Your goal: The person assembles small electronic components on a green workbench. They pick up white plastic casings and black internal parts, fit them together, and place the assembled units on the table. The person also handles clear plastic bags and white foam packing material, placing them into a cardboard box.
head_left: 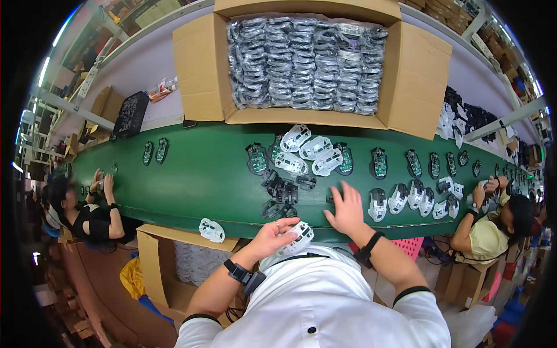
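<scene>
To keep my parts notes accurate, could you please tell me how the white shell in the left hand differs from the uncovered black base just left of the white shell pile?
The white shell is held in the left hand, while the black base lies on the green table. The white shell is pale with cut-outs; the black base is dark and carries a green circuit board. Both have a rounded, elongated outline.

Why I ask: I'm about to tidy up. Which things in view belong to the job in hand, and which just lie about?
Likely the job:
white shell in the left hand
piled white shells
heaped dark parts
green circuit boards in dark bases

Apparently just lying about:
crumpled yellow plastic, lower left
pink perforated item, right
</scene>
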A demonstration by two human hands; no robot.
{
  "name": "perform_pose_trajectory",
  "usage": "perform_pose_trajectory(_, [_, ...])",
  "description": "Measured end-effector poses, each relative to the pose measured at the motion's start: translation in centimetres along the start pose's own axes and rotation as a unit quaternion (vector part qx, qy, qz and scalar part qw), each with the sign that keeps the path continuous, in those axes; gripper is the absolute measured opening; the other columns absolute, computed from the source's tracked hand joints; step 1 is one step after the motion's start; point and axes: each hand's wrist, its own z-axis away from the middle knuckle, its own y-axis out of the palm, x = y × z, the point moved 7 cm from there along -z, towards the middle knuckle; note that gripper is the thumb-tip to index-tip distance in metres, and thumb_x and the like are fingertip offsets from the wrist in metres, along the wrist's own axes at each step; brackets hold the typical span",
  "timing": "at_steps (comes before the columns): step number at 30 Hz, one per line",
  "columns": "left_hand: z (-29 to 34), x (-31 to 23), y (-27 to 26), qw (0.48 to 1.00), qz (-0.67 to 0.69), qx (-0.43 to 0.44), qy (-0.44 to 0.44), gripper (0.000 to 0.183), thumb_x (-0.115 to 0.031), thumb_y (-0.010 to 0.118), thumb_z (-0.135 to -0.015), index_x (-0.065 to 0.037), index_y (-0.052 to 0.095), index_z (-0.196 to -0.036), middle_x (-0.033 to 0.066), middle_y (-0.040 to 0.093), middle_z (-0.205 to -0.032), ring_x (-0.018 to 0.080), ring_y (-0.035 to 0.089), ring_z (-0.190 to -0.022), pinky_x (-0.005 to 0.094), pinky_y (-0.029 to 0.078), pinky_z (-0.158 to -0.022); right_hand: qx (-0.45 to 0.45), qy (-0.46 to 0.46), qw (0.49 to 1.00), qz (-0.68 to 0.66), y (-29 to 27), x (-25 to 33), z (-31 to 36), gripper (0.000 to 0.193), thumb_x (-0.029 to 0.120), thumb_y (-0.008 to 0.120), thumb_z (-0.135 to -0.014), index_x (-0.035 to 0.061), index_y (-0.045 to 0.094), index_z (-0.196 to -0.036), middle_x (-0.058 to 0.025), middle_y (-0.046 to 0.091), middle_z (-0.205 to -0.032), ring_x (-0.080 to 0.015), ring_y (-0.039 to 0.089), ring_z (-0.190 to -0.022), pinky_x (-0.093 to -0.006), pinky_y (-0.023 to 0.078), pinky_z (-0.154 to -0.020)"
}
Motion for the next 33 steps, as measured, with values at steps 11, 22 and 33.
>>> perform_pose_trajectory(11, [-2.2, -5.1, 0.1, 0.988, -0.082, -0.097, 0.092, 0.046, -0.007, 0.067, -0.094, 0.003, 0.053, -0.137, 0.0060, 0.070, -0.104, 0.0088, 0.065, -0.090, 0.0260, 0.053, -0.080, 0.031, 0.230, 0.769, -0.595, 2.0, -3.5, 1.2, 0.047, 0.008, 0.065, -0.094, 0.0051, 0.055, -0.140, -0.0142, 0.055, -0.140, -0.0231, 0.053, -0.127, -0.0342, 0.046, -0.103])
perform_pose_trajectory(22, [-3.7, -8.5, 4.5, 0.968, -0.082, -0.100, 0.214, 0.049, -0.010, 0.070, -0.092, 0.008, 0.052, -0.134, 0.0109, 0.070, -0.111, 0.0099, 0.064, -0.095, 0.0262, 0.053, -0.082, -0.058, -0.113, 0.927, -0.353, -11.6, 5.3, -0.6, 0.060, 0.009, 0.074, -0.084, -0.0033, 0.053, -0.139, -0.0266, 0.049, -0.146, -0.0385, 0.053, -0.132, -0.0404, 0.044, -0.107])
perform_pose_trajectory(33, [-2.5, -10.0, 5.5, 0.926, -0.264, -0.131, 0.235, 0.042, -0.012, 0.069, -0.094, 0.007, 0.058, -0.130, 0.0100, 0.073, -0.105, 0.0087, 0.065, -0.087, 0.0271, 0.055, -0.077, -0.075, -0.104, 0.905, -0.406, -10.9, 4.6, -0.7, 0.062, 0.018, 0.081, -0.081, -0.0067, 0.056, -0.133, -0.0258, 0.056, -0.140, -0.0377, 0.058, -0.127, -0.0414, 0.049, -0.104])
